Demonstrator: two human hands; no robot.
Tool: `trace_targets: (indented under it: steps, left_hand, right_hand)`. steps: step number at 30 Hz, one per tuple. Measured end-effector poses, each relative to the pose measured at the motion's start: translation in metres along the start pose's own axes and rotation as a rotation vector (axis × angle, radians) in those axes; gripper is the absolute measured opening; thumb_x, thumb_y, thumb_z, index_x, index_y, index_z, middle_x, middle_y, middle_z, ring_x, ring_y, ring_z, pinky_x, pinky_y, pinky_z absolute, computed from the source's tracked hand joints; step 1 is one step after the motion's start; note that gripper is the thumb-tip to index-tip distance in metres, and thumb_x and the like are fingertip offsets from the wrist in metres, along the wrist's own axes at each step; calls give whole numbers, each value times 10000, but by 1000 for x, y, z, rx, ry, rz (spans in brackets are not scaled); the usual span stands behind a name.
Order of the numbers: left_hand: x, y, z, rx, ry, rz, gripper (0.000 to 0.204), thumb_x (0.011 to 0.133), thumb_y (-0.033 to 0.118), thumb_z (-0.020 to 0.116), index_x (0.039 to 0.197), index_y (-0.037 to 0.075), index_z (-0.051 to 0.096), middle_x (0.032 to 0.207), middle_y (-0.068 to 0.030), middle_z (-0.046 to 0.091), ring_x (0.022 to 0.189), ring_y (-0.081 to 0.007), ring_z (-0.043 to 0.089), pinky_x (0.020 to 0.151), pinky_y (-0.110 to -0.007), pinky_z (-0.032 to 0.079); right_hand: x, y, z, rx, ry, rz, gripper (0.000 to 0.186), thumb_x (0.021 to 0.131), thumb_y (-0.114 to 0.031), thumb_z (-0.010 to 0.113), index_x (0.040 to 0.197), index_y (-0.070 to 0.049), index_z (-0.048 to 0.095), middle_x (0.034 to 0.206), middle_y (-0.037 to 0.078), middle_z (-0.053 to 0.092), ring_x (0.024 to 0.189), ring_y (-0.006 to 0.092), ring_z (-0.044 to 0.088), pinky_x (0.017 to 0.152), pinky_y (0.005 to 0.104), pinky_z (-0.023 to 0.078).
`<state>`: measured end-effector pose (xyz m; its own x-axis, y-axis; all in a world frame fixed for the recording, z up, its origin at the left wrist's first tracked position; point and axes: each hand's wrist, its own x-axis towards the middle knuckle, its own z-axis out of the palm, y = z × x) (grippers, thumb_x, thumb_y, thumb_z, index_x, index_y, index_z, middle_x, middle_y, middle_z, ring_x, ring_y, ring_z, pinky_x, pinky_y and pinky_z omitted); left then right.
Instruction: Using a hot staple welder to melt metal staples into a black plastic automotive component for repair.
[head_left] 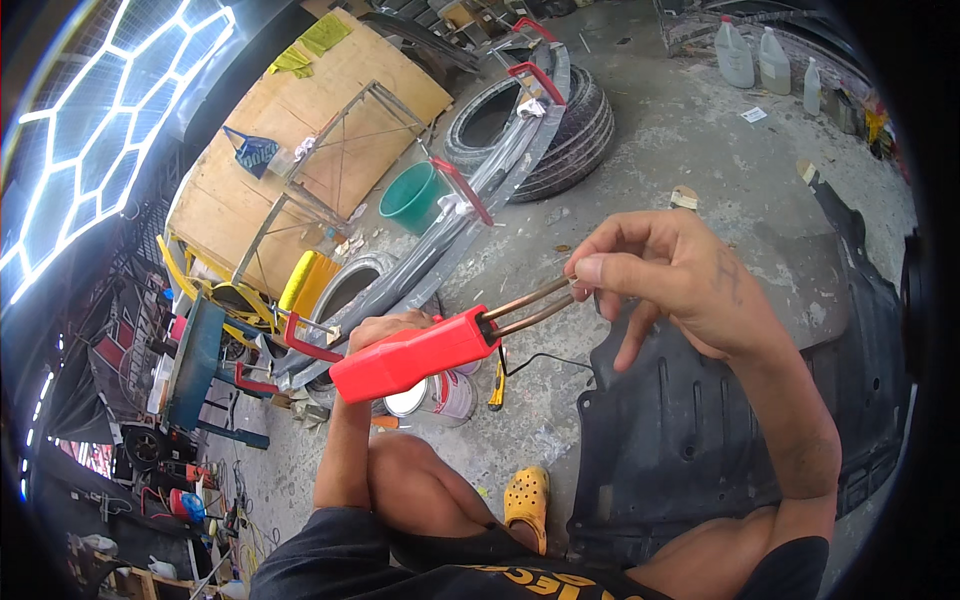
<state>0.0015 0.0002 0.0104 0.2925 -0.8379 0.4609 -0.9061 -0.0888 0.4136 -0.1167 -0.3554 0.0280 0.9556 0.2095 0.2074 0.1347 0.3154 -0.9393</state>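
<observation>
I see the left hand wrapped around a red tool, the right hand pinching the tips of its metal prongs. Below that hand lies a black panel.

Yellow lettering crossed a black shirt, while print marked a blue bag, a dark banner and a can.

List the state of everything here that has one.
Red tool: held, its metal rods sticking out
Left hand: gripping the red tool
Right hand: half-curled at the rods' far ends
Ceiling lights: lit
Green bucket: upright, open-topped
Yellow clog: worn
Jugs: standing upright
Black panel: lying on the floor
</observation>
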Motion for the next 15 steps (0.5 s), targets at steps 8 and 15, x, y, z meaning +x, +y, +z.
trace_targets:
  steps: [8,15]
  left_hand:
    - [1,5,9,-72,68,-114,293,732,114,842,945,-18,690,888,-134,718,833,-317,710,829,-438,564]
    - [10,19,69,-487,-63,-542,363,860,47,736,1205,21,623,1067,-75,676,989,-155,633,857,-303,501]
  right_hand:
    - [3,9,-9,21,52,53,491,904,-391,687,946,98,675,872,127,638,747,147,604,473,325,596]
    - [32,66,-125,-605,303,50,518,914,-483,659,982,30,689,900,80,659,755,129,619,568,294,598]
